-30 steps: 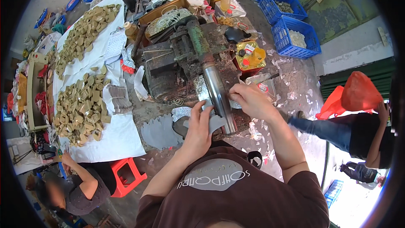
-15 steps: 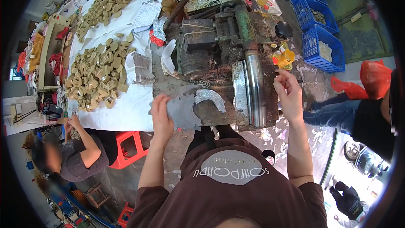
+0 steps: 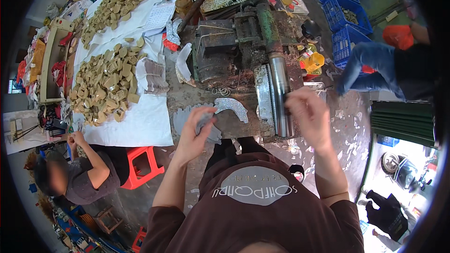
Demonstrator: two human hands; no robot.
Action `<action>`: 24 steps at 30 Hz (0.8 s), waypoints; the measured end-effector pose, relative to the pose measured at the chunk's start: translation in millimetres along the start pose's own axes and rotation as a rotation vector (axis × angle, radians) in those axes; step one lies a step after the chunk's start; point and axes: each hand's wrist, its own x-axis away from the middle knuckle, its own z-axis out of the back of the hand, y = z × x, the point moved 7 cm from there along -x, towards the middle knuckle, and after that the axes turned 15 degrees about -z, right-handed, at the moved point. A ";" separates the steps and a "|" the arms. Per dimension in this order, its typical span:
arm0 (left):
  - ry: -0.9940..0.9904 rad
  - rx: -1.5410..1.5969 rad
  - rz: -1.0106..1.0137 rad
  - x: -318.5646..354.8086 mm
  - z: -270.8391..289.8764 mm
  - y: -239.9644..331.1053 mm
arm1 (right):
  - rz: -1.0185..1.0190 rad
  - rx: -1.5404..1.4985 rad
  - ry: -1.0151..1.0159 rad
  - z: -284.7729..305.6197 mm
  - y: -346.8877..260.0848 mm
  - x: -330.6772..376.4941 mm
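My left hand [image 3: 198, 130] is closed with a thin grey curved piece [image 3: 204, 120] between thumb and fingers. Under and beside it, at the table's near edge, lies a pile of flat grey cut pieces [image 3: 181, 118]. Just right of the pile rests a curved piece of silver glitter material [image 3: 233, 107]. My right hand [image 3: 310, 116], its fingers curled and smeared by motion, is over the right side of the shiny steel roller [image 3: 282, 98]. Whether it holds anything cannot be made out. A toothed metal strip [image 3: 265, 98] runs along the roller's left side.
The grimy machine [image 3: 229, 42] fills the table's middle. Left of it, a white sheet [image 3: 152, 129] bears heaps of tan blocks [image 3: 105, 82] and stacked grey pieces [image 3: 152, 76]. A yellow container [image 3: 314, 62] stands right of the roller. One person sits at left by a red stool [image 3: 140, 166]; another stands at right.
My left hand has lifted a grey piece off the pile and moved right. My right hand has come in leftward to the roller. The person at right has shifted, with the red bag.
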 end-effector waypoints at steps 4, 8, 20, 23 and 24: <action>0.188 0.766 -0.136 -30.3 -35.5 45.2 | 0.376 0.256 0.049 -57.3 -47.5 17.4; 0.282 1.085 -0.174 -42.6 -61.0 61.8 | 0.401 0.256 0.196 -64.8 -35.8 18.8; 0.451 0.367 0.197 -28.0 -28.3 15.0 | 0.170 0.164 0.226 31.6 -25.2 -8.5; 0.266 0.319 0.092 -34.6 -45.8 11.3 | -0.022 0.371 0.061 57.6 18.3 -33.4; 0.198 0.308 0.055 -37.4 -52.5 14.3 | -0.063 0.418 -0.014 55.3 33.2 -37.9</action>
